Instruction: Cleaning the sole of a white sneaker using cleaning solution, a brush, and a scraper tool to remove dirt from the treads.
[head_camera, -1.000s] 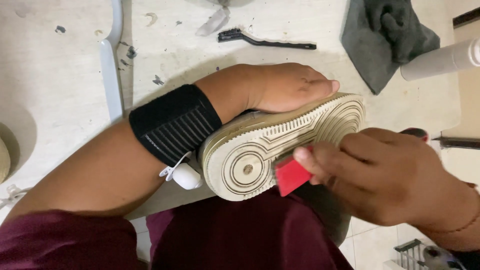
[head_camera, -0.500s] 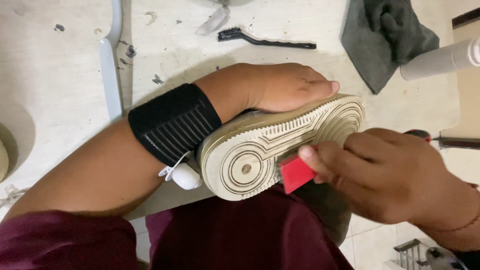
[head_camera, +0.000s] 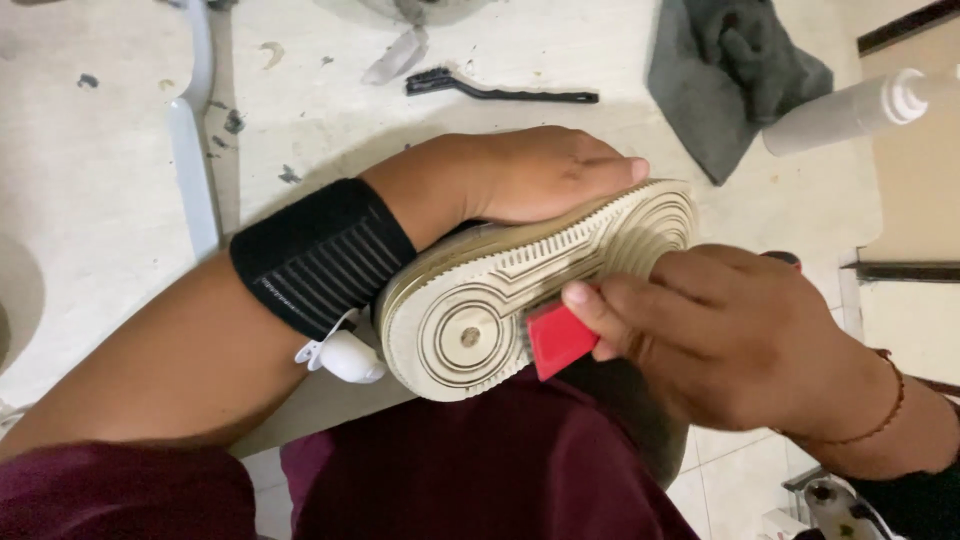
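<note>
A shoe (head_camera: 530, 290) lies sole up over the lap, long axis left to right. The left hand (head_camera: 540, 175) cups its far side; the right hand (head_camera: 720, 335) pinches a red scraper (head_camera: 557, 338) against the near heel edge.

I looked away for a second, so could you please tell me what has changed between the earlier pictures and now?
The right hand slid the red scraper a little along the sole's edge, away from the heel, without letting go. The left hand grips the shoe sole-up as before. The brush, grey cloth and white bottle have not moved.
</note>
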